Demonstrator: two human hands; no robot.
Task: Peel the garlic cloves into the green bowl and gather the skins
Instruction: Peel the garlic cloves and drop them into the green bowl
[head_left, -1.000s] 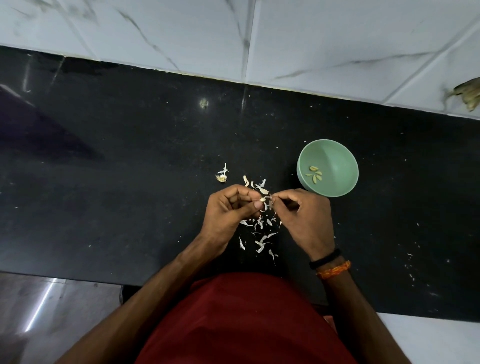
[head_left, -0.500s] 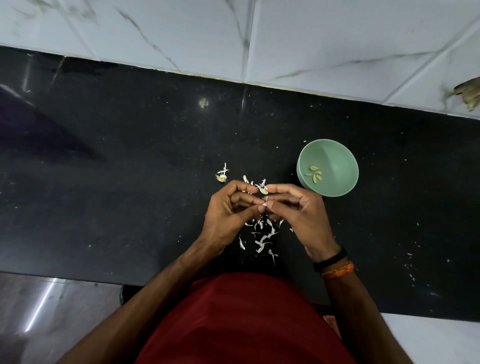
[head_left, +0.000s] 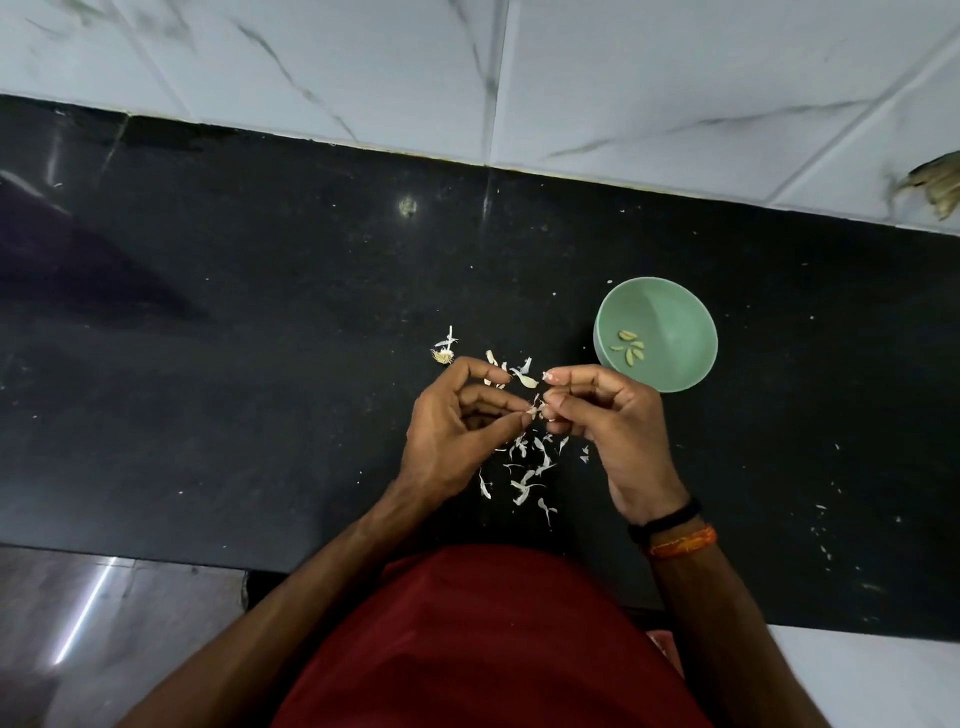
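Since half a second ago the right hand (head_left: 613, 431) has pulled a bit away from the left hand (head_left: 457, 431), so there's a small gap between the knuckles now, though the fingertips still meet in the middle of the frame.

Biggest thing in view is the black countertop (head_left: 260, 364), running straight across the frame, with white marble-look tiles (head_left: 363, 62) behind it along the top. The person's red shirt (head_left: 488, 639) fills the bottom centre.

Both hands sit just below centre, fingers curled. Left thumb and forefinger pinch a tiny pale garlic clove (head_left: 532, 409), and the right thumb and fingers pinch at it from the other side. It's so small I can't tell how much skin is left on it. The right index finger sticks out a little higher with a white scrap at its tip.

Green bowl (head_left: 675, 312) is right of centre, just beyond the right hand's knuckles, with a few peeled cloves (head_left: 629, 345) lying on the bottom near its left side.

Right wrist has a black band (head_left: 665, 519) and an orange thread (head_left: 683, 543).

Skins (head_left: 530, 467) are scattered loose on the counter under and between the hands, a few more just above the fingertips, and a rooty scrap (head_left: 444, 354) off to the upper left of the left hand.
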